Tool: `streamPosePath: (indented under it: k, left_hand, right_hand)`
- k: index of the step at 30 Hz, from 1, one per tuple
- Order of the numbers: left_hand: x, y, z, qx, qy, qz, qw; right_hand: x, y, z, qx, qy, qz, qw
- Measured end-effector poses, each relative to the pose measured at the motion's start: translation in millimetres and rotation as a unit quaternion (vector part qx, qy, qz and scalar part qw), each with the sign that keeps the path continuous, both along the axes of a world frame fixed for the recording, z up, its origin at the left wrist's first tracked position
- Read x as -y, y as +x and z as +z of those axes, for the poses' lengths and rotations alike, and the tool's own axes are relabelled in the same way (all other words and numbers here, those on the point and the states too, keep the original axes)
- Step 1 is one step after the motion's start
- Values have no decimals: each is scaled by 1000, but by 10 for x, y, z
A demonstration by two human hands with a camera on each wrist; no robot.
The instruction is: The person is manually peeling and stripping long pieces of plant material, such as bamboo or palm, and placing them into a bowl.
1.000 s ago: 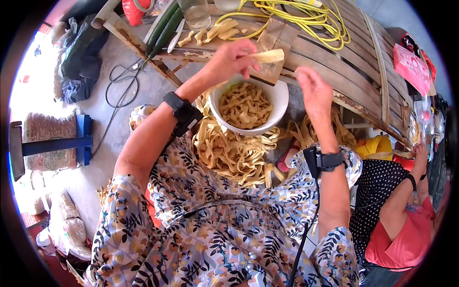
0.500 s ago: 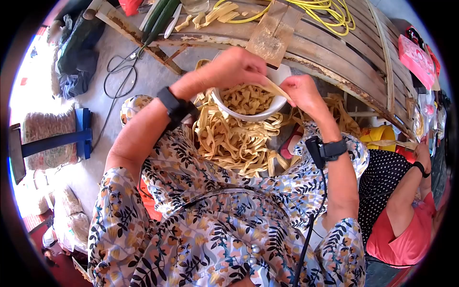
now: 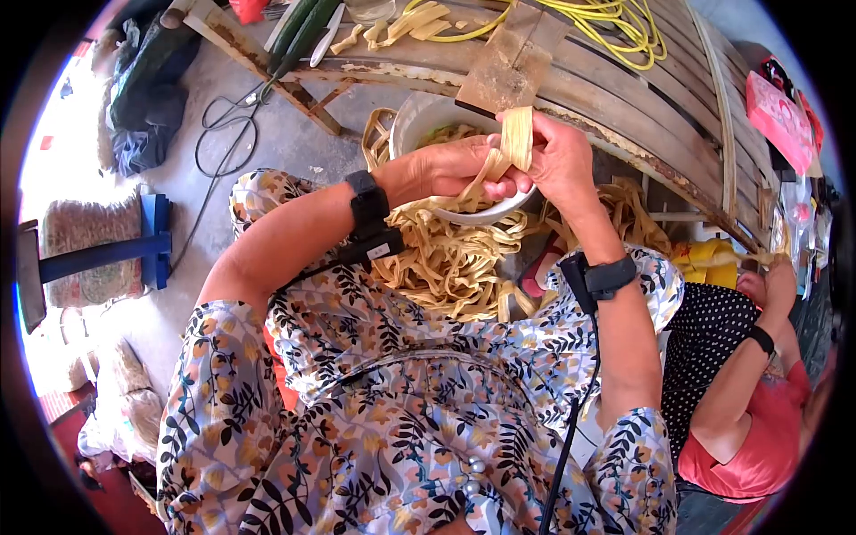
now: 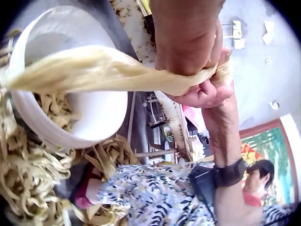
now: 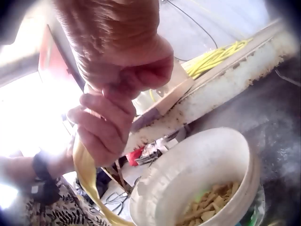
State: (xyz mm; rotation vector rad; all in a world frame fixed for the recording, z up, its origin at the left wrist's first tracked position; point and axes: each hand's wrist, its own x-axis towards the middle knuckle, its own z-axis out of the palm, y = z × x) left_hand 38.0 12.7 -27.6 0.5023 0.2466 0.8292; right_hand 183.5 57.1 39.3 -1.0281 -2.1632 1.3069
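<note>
Both hands meet above a white bucket (image 3: 406,120) holding short pale pieces. My left hand (image 3: 446,169) grips a long yellowish strip (image 3: 517,141), with fingers curled round it. Close against it, my right hand (image 3: 563,165) pinches the same strip, part of which stands up folded between thumb and fingers. In the left wrist view the strip (image 4: 94,70) runs out from the left hand (image 4: 188,42) across the bucket's mouth. The right wrist view has the strip (image 5: 87,169) hanging below the left hand (image 5: 103,125); the right hand's (image 5: 122,52) fingertips are partly hidden.
Long strips (image 3: 455,267) lie heaped around the bucket. Beyond it is a slatted bench (image 3: 624,116) with a wooden block (image 3: 513,62), yellow cord (image 3: 624,31), green vegetables (image 3: 301,36) and cut pieces. Another person (image 3: 749,401) sits at the right.
My hands came together on the strip; the left has lowered and turned palm up, and the right has risen slightly since the last frame. The strip now stands folded at the right hand.
</note>
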Motion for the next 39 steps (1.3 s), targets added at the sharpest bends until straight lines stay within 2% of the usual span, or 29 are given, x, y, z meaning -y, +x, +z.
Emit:
streamPosePath:
  k: [1,3,4,5,6,7,10,11,13,14,18,22,24,26,27,28,30,31,34,35,39]
  left_hand:
    - [-11,17,24,-20,-11,13,1000]
    - [-33,29,69,-61,-32,44,997]
    - [-44,50,135,-119,-74,102,985]
    - [-62,80,203,-175,-115,158,965]
    - [-80,99,272,-230,-154,213,937]
    - [-90,89,348,-265,-129,277,914]
    - [-88,1,444,-407,71,374,830]
    - [-90,-14,448,-453,98,376,802]
    - [-87,-75,445,-471,166,367,785]
    - [-76,-95,441,-479,199,361,775]
    - [4,-54,476,-588,284,332,681]
    - [-15,5,340,-676,338,323,569]
    - [-28,2,228,-689,360,342,528]
    - [-34,7,334,-566,179,348,726]
    - [-40,8,392,-486,83,339,801]
    - [-39,8,470,-430,46,321,843]
    - [2,12,587,-307,-29,271,912]
    - [26,-2,579,-309,-46,259,914]
    - [13,-77,515,-346,53,206,914]
    - [9,-86,482,-349,53,203,913]
    - [23,-267,391,-234,11,122,965]
  right_hand:
    - [-17,18,34,-1,-68,3,998]
    - [-30,9,-19,-45,20,-7,999]
    - [-39,-1,-52,-68,63,-12,996]
    - [-60,-11,-69,-58,193,-51,978]
    - [-91,-14,-80,-46,321,-88,942]
    - [-113,-15,-88,-33,443,-123,887]
    - [-79,-29,-151,-21,351,-132,927]
    - [-122,-44,-213,-68,291,-105,948]
    - [-148,-35,-226,-66,102,-78,989]
    - [-141,-36,-212,-64,5,-64,996]
    - [-116,-74,-341,-46,-5,-106,993]
    - [-25,-96,-389,41,204,-119,971]
    - [-10,-71,-366,-34,223,-104,969]
    - [-37,-33,-284,-140,225,-82,961]
    - [-40,-16,-216,-202,165,-85,962]
    - [-69,-9,-188,-244,74,-119,960]
    - [-142,52,-141,-316,-109,-187,924]
    - [-229,139,-86,-336,-157,-219,902]
    - [-320,247,-95,-349,-198,-250,881]
    - [-333,260,-82,-333,-218,-222,890]
    - [-308,296,-74,-250,-293,-123,914]
